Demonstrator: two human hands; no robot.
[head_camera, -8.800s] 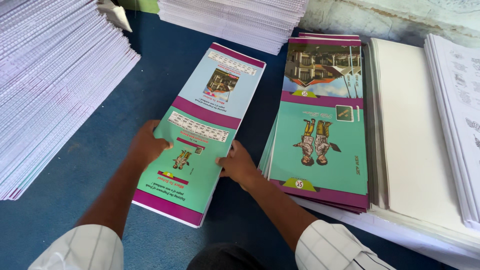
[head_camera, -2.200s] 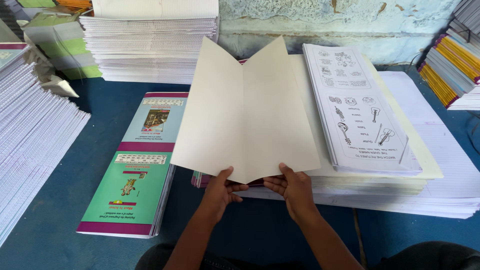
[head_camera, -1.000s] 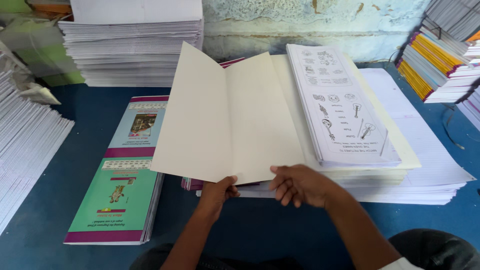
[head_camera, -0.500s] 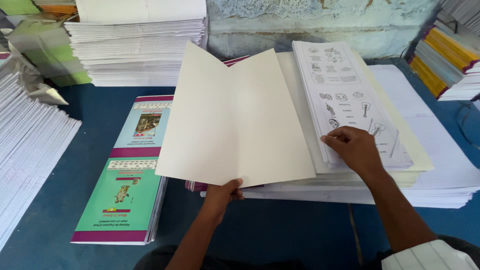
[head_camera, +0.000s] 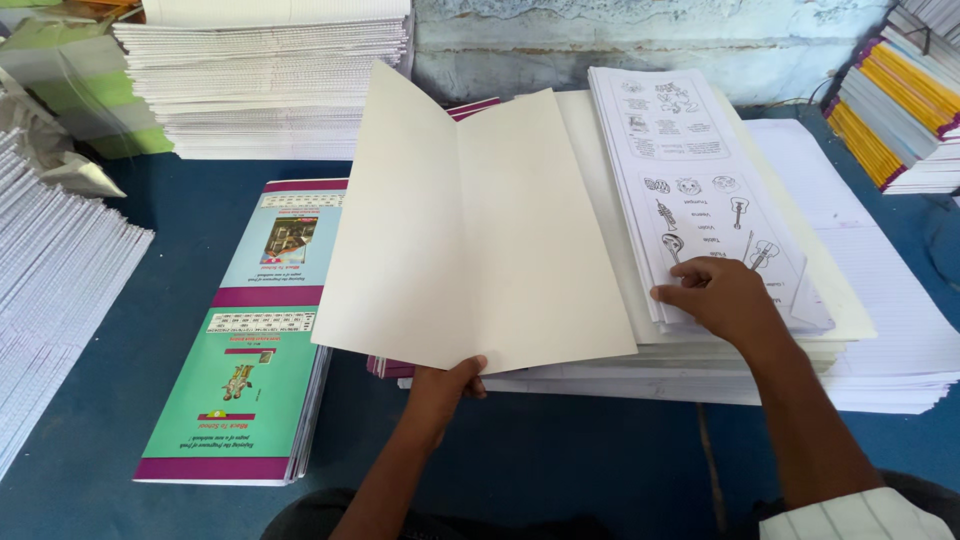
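The blue surface (head_camera: 560, 470) carries paper all round: at twelve o'clock a tall white pile (head_camera: 270, 85), at nine o'clock a slanted stack of sheets (head_camera: 55, 290), at two o'clock a stack with yellow and purple edges (head_camera: 895, 115), and at three o'clock a broad stack of white paper (head_camera: 880, 320) that bears a smaller pile of printed pages (head_camera: 700, 190) with line drawings of instruments. At seven o'clock lies a pile of green and purple covers (head_camera: 250, 360). Half a second ago the right hand was already on the printed pile; since then it has slid a little toward its near left corner, while the cream folder leans much as before and the left hand has not shifted. The cream folder (head_camera: 470, 230), at the centre, is a plain, unprinted card with one crease down its middle, opened like a shallow tent with its far edge raised and its near edge low over the stack. The left hand (head_camera: 445, 378), at six o'clock, has its grip pinched on the folder's near edge, thumb on top. The right hand (head_camera: 722, 295), at four o'clock, lies with fingers curled on the printed pages, its grip pressing the top sheet; whether it clasps a sheet I cannot tell.
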